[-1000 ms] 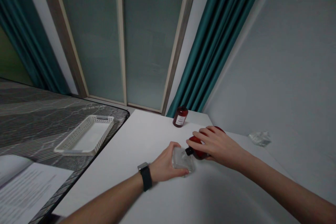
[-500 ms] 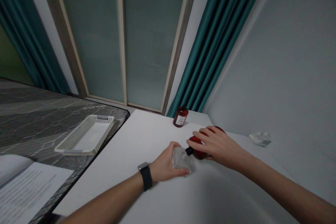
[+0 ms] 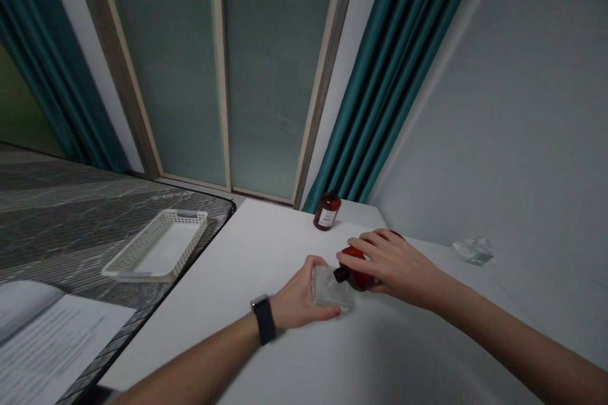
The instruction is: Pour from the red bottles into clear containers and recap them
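Note:
My left hand (image 3: 304,297), with a dark-strapped watch (image 3: 263,319) on its wrist, is closed around a clear, square-sided container (image 3: 327,288) at the white table. Wrapped over a reddish-brown bottle (image 3: 360,269) is my right hand (image 3: 387,262). That bottle lies tilted on its side, its black neck pointing left over the clear container. Whether liquid is flowing from it I cannot tell. Much of the bottle is hidden under my fingers. Farther back stands a second reddish-brown bottle (image 3: 327,210), upright, with a white label and a black cap.
A white perforated basket (image 3: 111,271) sits on the dark striped surface (image 3: 85,215) at the left. In front of it lies an open book (image 3: 71,335). Crumpled clear plastic (image 3: 474,250) rests at the white table's (image 3: 228,266) right edge, by the wall. Teal curtains (image 3: 375,95) hang behind.
Both hands keep their hold and place almost unchanged. The bottle in my right hand has shifted very slightly, its neck a touch farther left. The view has moved a little.

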Demonstrator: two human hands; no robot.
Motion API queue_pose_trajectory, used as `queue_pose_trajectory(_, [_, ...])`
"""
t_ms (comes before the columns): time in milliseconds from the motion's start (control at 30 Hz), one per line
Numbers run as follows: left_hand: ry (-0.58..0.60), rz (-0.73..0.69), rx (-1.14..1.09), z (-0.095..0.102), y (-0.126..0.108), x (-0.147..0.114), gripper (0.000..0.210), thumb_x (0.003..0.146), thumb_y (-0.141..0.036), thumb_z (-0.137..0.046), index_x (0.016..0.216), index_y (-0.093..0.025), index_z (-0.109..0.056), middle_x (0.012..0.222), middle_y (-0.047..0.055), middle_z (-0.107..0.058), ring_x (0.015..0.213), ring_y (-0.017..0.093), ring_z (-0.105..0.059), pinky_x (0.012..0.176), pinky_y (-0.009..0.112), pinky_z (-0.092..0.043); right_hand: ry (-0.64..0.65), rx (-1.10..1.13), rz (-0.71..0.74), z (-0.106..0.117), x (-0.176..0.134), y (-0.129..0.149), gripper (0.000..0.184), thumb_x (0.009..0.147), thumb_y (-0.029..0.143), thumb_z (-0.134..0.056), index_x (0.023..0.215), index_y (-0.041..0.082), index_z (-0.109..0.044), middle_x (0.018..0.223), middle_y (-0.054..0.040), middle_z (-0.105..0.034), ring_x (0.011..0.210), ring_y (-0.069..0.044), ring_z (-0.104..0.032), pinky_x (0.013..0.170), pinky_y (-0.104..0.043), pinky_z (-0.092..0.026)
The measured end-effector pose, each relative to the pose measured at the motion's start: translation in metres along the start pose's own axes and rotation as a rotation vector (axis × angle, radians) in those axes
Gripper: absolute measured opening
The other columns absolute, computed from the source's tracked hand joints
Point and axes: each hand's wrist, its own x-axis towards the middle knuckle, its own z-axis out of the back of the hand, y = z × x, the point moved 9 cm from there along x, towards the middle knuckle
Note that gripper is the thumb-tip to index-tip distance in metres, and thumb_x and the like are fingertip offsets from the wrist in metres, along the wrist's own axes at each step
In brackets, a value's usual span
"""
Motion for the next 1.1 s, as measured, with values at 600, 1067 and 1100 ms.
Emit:
queue_pose_trajectory(600, [0.032, 0.092, -0.012, 0.0, 0.01, 0.004, 0.067, 0.066, -0.025, -0.083, 0.112, -0.022, -0.034, 0.101, 0.002, -0.054, 0.088, 0.019, -0.055, 0.075, 0.031, -0.045, -0.41, 0.796, -0.545, -0.052, -0.037, -0.025, 0.073, 0.069, 0.03, -0.078, 0.134, 0.028, -0.046, 0.131, -0.0108, -0.062, 0.119, -0.032, -0.061, 0.097, -0.05, -0.05])
queue_pose_trajectory(1067, [0.041, 0.137, -0.053, 0.005, 0.024, 0.007, 0.068, 0.065, -0.021, -0.083, 0.111, -0.022, -0.033, 0.097, 0.001, -0.054, 0.083, 0.017, -0.057, 0.071, 0.03, -0.046, -0.801, 1.185, -0.909, -0.126, -0.069, -0.014, 0.071, 0.072, 0.028, -0.071, 0.136, 0.026, -0.041, 0.134, -0.0113, -0.054, 0.123, -0.032, -0.055, 0.104, -0.055, -0.046])
queue_pose_trajectory(1100, [0.043, 0.134, -0.07, 0.005, 0.023, 0.008, 0.068, 0.065, -0.021, -0.083, 0.11, -0.022, -0.032, 0.097, 0.001, -0.055, 0.083, 0.017, -0.058, 0.072, 0.03, -0.046, -0.815, 1.169, -0.922, -0.128, -0.072, -0.014, 0.07, 0.073, 0.03, -0.07, 0.136, 0.026, -0.041, 0.135, -0.0119, -0.053, 0.123, -0.032, -0.055, 0.106, -0.056, -0.044])
